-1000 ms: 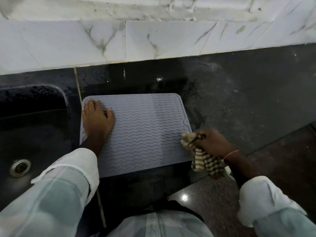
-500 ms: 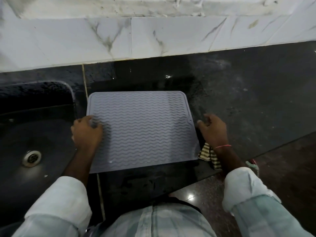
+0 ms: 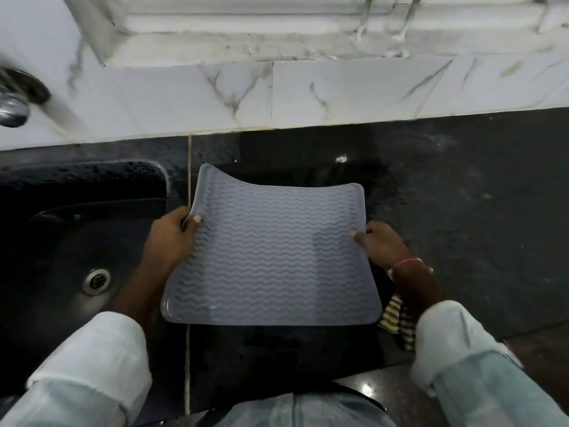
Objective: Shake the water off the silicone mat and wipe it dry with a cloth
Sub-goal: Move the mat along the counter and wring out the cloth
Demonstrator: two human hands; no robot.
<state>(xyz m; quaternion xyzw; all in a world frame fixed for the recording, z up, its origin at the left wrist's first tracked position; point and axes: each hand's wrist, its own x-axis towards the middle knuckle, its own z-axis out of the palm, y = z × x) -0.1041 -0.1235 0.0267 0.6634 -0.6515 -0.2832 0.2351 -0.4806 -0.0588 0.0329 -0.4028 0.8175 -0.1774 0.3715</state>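
Note:
The grey silicone mat with wavy ridges is lifted off the black counter and sags between both hands. My left hand grips its left edge, thumb on top and fingers curled under. My right hand pinches its right edge. Drops of water shine on the mat's near left corner. The striped brown and cream cloth lies on the counter under my right forearm, partly hidden by the mat and my sleeve.
A black sink with a metal drain lies to the left. The wet black counter stretches to the right. A white marble wall runs along the back, with a metal tap at far left.
My right hand let go of the cloth, which now lies on the counter. Both hands took hold of the mat's side edges and raised it off the counter.

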